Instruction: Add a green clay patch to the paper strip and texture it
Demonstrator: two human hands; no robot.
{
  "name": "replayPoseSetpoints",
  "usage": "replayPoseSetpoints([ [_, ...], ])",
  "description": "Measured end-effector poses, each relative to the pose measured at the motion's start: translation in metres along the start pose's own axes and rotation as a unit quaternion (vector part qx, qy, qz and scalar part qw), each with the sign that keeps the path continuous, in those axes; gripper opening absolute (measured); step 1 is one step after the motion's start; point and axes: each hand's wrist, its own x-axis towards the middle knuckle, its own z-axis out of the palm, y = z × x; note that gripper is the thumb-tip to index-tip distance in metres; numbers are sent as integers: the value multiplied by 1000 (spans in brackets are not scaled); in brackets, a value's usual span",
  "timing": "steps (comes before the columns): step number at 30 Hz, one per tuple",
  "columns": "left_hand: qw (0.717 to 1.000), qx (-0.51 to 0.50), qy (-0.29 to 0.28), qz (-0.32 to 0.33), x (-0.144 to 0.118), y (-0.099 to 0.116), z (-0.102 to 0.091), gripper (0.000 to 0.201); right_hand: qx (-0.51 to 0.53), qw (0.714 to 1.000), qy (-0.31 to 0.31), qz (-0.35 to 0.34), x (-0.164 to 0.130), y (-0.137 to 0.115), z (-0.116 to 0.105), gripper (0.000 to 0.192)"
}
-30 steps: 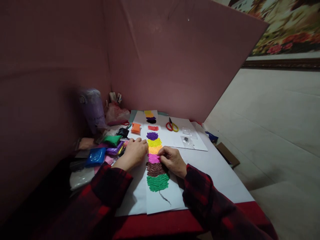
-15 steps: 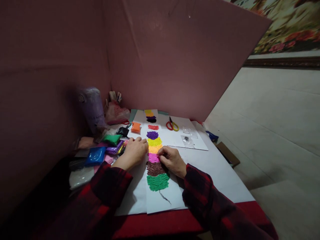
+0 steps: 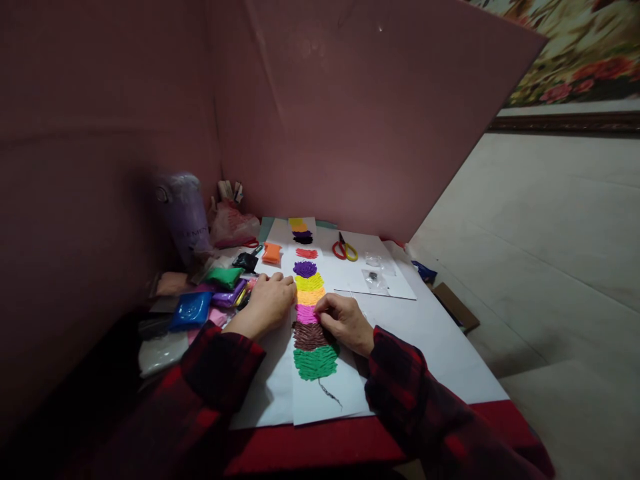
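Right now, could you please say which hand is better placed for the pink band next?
Probably the right hand: its fingertips are at the pink band, while the left hand lies beside the orange band.

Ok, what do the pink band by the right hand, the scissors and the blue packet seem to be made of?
Pink band: likely soft modelling clay, fairly matte; its uneven, ridged texture suggests it.
Scissors: bright red and yellow handles look like plastic; the dark blades are probably metal, finish too small to judge.
Blue packet: seemingly glossy plastic film, given its highlights.
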Motion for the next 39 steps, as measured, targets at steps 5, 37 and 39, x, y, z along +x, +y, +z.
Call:
replayPoseSetpoints([
  [5, 1000, -3, 3, -1, 0, 0, 1, 20, -3, 1000, -6, -1, -2, -1, -1, 19],
  [37, 1000, 9, 6, 7, 2, -2, 6, 19, -24, 999, -31, -38, -14, -11, -3, 20],
  [39, 1000, 8, 7, 5, 2, -2, 6, 21, -26, 998, -32, -40, -14, -11, -3, 20],
])
